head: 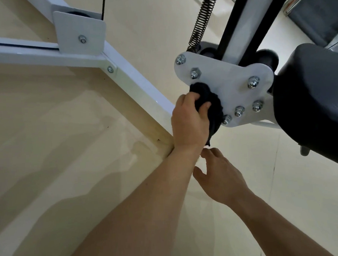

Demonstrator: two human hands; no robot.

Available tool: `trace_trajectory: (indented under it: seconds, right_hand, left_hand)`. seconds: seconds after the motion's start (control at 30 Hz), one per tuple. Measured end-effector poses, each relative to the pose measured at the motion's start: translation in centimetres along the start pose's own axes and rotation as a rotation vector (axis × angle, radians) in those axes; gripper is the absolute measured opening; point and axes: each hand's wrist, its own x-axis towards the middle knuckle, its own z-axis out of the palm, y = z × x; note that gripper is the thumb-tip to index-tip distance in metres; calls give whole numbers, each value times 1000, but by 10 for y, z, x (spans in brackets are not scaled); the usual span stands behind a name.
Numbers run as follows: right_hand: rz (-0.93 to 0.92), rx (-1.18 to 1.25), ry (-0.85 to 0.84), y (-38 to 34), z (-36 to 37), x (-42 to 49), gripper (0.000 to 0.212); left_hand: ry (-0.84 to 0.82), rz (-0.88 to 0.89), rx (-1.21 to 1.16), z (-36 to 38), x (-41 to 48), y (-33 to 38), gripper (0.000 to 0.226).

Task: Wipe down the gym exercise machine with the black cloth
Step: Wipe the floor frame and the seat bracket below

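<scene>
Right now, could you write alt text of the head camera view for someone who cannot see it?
A person's left hand holds a bunched black cloth against a white bolted plate on a gym machine. The right hand hovers open just below; a black pad sits to the right.

Gym: white machine frame point(133, 78), spring point(203, 17)

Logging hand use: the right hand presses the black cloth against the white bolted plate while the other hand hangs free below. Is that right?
No. The head view shows the left hand pressing the black cloth against the white bolted plate; the right hand is the one hanging free below.
</scene>
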Motion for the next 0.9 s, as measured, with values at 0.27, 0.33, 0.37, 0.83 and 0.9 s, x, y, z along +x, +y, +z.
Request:
trace_trajectory:
  seconds: [0.27,0.33,0.37,0.83,0.9]
  right_hand:
    - [-66,6,-7,-12,4,-1,43]
    - [-69,6,1,-13,4,0,43]
    - [-66,11,3,-13,4,1,43]
    - [50,23,18,6,-16,-3,43]
    - [88,39,54,10,-20,-4,43]
  left_hand:
    - [273,141,58,-31,54,11,27]
    - [212,236,120,-28,57,11,27]
    - [187,275,148,-26,54,11,26]
    - [6,604,-45,19,24,73,19]
    - [-18,672,-27,21,23,72,17]
